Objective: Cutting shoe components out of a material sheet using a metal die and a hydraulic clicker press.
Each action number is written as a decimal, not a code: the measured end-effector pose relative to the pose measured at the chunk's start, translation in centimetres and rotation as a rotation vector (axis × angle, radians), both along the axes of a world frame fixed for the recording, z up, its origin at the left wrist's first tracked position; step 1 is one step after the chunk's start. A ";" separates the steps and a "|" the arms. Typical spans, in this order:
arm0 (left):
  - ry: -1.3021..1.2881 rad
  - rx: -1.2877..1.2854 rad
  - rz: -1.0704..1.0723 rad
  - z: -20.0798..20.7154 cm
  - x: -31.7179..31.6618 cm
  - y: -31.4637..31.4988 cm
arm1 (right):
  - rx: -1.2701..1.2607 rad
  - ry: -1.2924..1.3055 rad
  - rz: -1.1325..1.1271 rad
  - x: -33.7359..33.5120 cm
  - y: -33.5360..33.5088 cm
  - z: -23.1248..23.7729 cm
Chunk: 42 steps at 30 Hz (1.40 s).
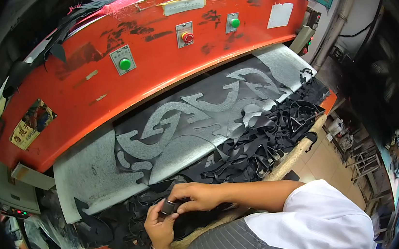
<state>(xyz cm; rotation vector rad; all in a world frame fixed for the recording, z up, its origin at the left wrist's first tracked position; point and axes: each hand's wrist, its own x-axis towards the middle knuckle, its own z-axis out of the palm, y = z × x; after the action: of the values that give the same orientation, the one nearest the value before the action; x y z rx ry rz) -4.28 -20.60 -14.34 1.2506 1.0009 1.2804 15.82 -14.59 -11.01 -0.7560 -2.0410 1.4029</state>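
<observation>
My left hand and my right hand meet in front of my body, fingers closed around a small dark stack of cut pieces. The stack is partly hidden by my fingers, so its full shape does not show. Just beyond my hands, a heap of black offcut strips lies along the front of the machine bed. On the pale bed lies a black sheet with curved shapes cut out of it, and the light surface shows through the openings.
A red machine beam with green and red buttons spans the space above the white cutting bed. A tan padded bar runs along the near edge. Clear plastic bags lie at left; a dark fan stands at right.
</observation>
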 end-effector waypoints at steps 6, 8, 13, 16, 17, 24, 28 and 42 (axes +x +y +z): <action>0.000 -0.090 0.134 -0.6 1.8 0.4 | 0.320 -0.104 -0.124 0.0 -1.7 -0.8; 0.002 -0.125 0.272 -0.8 2.2 1.3 | 0.335 -0.118 -0.184 -0.4 -1.5 -0.9; -0.005 -0.036 0.397 0.3 0.7 4.4 | 0.450 -0.256 -0.560 4.0 4.1 0.0; 0.169 -0.115 0.330 0.8 -0.9 6.6 | 0.287 -0.372 -0.751 8.6 8.6 0.5; 0.136 -0.063 0.289 0.5 -0.5 7.4 | 0.347 -0.383 -0.734 9.5 10.1 0.5; 0.386 0.005 0.072 -0.5 4.7 15.6 | 0.400 -0.444 -0.607 9.1 15.0 -2.7; 0.746 0.255 0.002 -1.6 8.0 19.1 | 0.452 -0.455 -0.578 10.0 14.9 -3.5; 0.785 0.411 -0.147 -3.2 8.5 20.2 | 0.477 -0.565 -0.140 12.4 21.9 -2.2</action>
<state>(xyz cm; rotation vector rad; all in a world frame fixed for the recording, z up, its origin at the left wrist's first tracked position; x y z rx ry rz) 4.20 -0.42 -17.57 2.1987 1.1739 0.8986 28.21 7.31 -13.17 -1.1335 -2.5428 0.6108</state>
